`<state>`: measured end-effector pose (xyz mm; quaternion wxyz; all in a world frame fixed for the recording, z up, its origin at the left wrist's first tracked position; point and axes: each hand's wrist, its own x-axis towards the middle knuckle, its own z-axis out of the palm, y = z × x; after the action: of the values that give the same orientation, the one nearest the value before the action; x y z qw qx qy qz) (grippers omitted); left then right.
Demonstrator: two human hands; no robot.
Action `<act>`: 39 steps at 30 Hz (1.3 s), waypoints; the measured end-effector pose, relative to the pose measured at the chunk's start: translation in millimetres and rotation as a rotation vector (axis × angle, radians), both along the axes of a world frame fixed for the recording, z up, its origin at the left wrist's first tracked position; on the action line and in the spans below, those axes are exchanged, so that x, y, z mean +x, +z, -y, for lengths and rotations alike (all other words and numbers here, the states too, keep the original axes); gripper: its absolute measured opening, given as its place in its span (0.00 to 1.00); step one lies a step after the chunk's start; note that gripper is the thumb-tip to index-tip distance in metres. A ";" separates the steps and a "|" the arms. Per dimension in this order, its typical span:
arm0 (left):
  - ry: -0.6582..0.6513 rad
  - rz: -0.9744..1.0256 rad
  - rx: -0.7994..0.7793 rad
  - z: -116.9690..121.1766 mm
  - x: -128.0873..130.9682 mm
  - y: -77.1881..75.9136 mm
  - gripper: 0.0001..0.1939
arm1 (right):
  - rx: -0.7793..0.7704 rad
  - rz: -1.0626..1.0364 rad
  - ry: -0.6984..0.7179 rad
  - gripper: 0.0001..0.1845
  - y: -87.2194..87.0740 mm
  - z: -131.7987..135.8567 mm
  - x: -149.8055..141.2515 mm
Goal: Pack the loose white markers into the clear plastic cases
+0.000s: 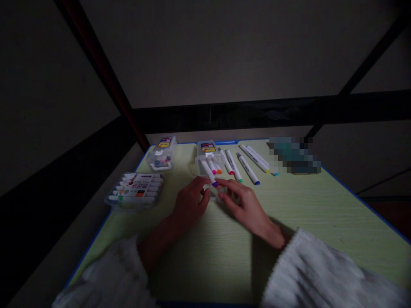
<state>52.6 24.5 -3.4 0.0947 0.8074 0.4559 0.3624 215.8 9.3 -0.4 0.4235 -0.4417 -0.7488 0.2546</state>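
Pale green wood-grain tops the blue-edged table [205,252] under my forearms. Over it my left hand [191,199] and right hand [246,204] meet, fingers bent, tips at the purple-ended marker [209,172]; whether either truly pinches it, I cannot tell. Of three clear cases, the flat case [136,190] at left holds a row of white markers, the far-left case [163,155] shows coloured bits behind its handle, and the middle case [208,155] opens towards me. Below my fingertips is a clear plastic piece [212,193], perhaps its lid. To its right lie five loose markers [248,170]. At its mouth sit the pink-ended marker [212,167] and orange-ended marker [218,168]; the purple-ended one lies partly inside, sticking out further. I'd judge a light touch best: one hand steadying, the other guiding straight along the barrel, level with its neighbours, so it neither tilts nor jams.
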 end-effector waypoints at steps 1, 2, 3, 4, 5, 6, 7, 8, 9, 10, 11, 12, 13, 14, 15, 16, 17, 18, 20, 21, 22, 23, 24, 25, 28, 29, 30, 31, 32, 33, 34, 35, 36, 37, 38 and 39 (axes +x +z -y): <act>0.002 -0.005 -0.008 -0.2 -0.1 -0.2 0.11 | 0.031 0.027 0.005 0.18 0.2 0.0 0.2; 0.008 -0.012 -0.013 -0.5 -0.2 -0.5 0.11 | 0.052 0.053 0.007 0.19 0.3 0.1 0.3; 0.015 -0.020 -0.016 -0.8 -0.2 -0.7 0.12 | 0.065 0.078 0.009 0.20 0.2 0.1 0.2; 0.023 -0.028 -0.019 -1.1 -0.2 -1.0 0.12 | 0.071 0.100 0.010 0.20 0.0 0.1 0.0; 0.032 -0.037 -0.021 -1.4 -0.3 -1.3 0.12 | 0.075 0.119 0.010 0.21 -0.5 0.0 -0.3; 0.041 -0.045 -0.022 -1.7 -0.3 -1.6 0.12 | 0.081 0.132 0.008 0.22 -1.1 0.0 -0.6; 0.050 -0.054 -0.025 -2.0 -0.2 -1.9 0.13 | 0.088 0.141 0.006 0.23 -2.0 -0.2 -0.8; 0.059 -0.064 -0.026 -2.2 -0.2 -2.3 0.13 | 0.096 0.147 0.005 0.24 -3.0 -0.3 -1.0; 0.066 -0.073 -0.026 -2.3 -0.1 -2.7 0.13 | 0.102 0.153 0.007 0.25 -4.0 -0.5 -1.1; 0.072 -0.083 -0.023 -2.4 0.0 -3.0 0.13 | 0.107 0.159 0.014 0.25 -5.1 -0.7 -1.1; 0.076 -0.092 -0.017 -2.5 0.1 -3.3 0.14 | 0.111 0.167 0.022 0.26 -6.0 -0.9 -1.1; 0.079 -0.102 -0.012 -2.6 0.1 -3.6 0.14 | 0.113 0.176 0.032 0.27 -6.7 -1.0 -1.2; 0.084 -0.110 -0.007 -2.7 0.1 -3.7 0.14 | 0.114 0.188 0.043 0.28 -7.3 -1.0 -1.3; 0.090 -0.117 -0.002 -2.8 0.0 -3.8 0.14 | 0.115 0.200 0.052 0.29 -7.7 -0.9 -1.4; 0.098 -0.124 0.000 -3.0 -0.1 -3.8 0.14 | 0.118 0.212 0.060 0.30 -8.0 -0.8 -1.7; 0.107 -0.132 0.000 -3.2 -0.3 -3.8 0.14 | 0.122 0.222 0.067 0.30 -8.2 -0.7 -2.0; 0.115 -0.141 -0.004 -3.5 -0.5 -3.7 0.15 | 0.128 0.230 0.071 0.31 -8.4 -0.5 -2.3; 0.120 -0.150 -0.010 -3.7 -0.7 -3.7 0.15 | 0.134 0.234 0.075 0.31 -8.7 -0.4 -2.6; 0.127 -0.167 -0.027 -4.1 -1.0 -3.8 0.17 | 0.146 0.234 0.077 0.32 -9.1 -0.3 -3.2; 0.132 -0.173 -0.037 -4.3 -1.0 -4.0 0.17 | 0.147 0.233 0.075 0.33 -9.3 -0.2 -3.4; 0.138 -0.176 -0.046 -4.4 -0.9 -4.2 0.18 | 0.145 0.233 0.073 0.33 -9.4 -0.1 -3.5; 0.142 -0.175 -0.053 -4.4 -0.9 -4.5 0.19 | 0.142 0.233 0.073 0.33 -9.3 0.1 -3.7; 0.143 -0.170 -0.055 -4.5 -0.8 -4.9 0.20 | 0.138 0.234 0.074 0.33 -9.1 0.3 -3.9; 0.141 -0.162 -0.054 -4.6 -0.7 -5.2 0.20 | 0.135 0.232 0.075 0.32 -8.7 0.6 -4.0; 0.127 -0.140 -0.047 -4.9 -0.7 -6.2 0.21 | 0.133 0.213 0.080 0.30 -7.4 1.8 -4.3; 0.127 -0.137 -0.049 -5.1 -0.8 -6.3 0.21 | 0.132 0.207 0.080 0.28 -7.1 2.1 -4.4; 0.129 -0.136 -0.052 -5.2 -0.9 -6.5 0.21 | 0.131 0.204 0.082 0.26 -6.8 2.3 -4.4; 0.130 -0.135 -0.057 -5.2 -1.0 -6.6 0.21 | 0.129 0.203 0.085 0.25 -6.7 2.4 -4.4; 0.130 -0.132 -0.058 -5.2 -1.0 -6.6 0.21 | 0.127 0.205 0.090 0.24 -6.6 2.4 -4.3; 0.127 -0.131 -0.059 -5.2 -1.0 -6.6 0.21 | 0.128 0.208 0.093 0.24 -6.7 2.3 -4.2; 0.120 -0.129 -0.058 -5.1 -1.0 -6.6 0.21 | 0.127 0.211 0.096 0.24 -6.7 2.1 -4.2; 0.111 -0.128 -0.058 -5.1 -0.9 -6.6 0.21 | 0.127 0.214 0.098 0.24 -6.8 1.9 -4.1; 0.104 -0.125 -0.056 -5.0 -0.8 -6.6 0.21 | 0.127 0.216 0.100 0.25 -6.9 1.7 -4.1; 0.099 -0.124 -0.056 -5.0 -0.7 -6.5 0.21 | 0.126 0.217 0.103 0.26 -7.1 1.5 -4.1; 0.095 -0.124 -0.057 -5.0 -0.6 -6.5 0.21 | 0.126 0.219 0.106 0.26 -7.2 1.3 -4.2; 0.093 -0.123 -0.059 -5.1 -0.6 -6.4 0.21 | 0.124 0.222 0.110 0.27 -7.3 1.0 -4.3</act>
<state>52.0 29.5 -9.8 0.0734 0.8029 0.5084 0.3027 211.5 8.2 -7.7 0.3499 -0.3986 -0.8284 0.1802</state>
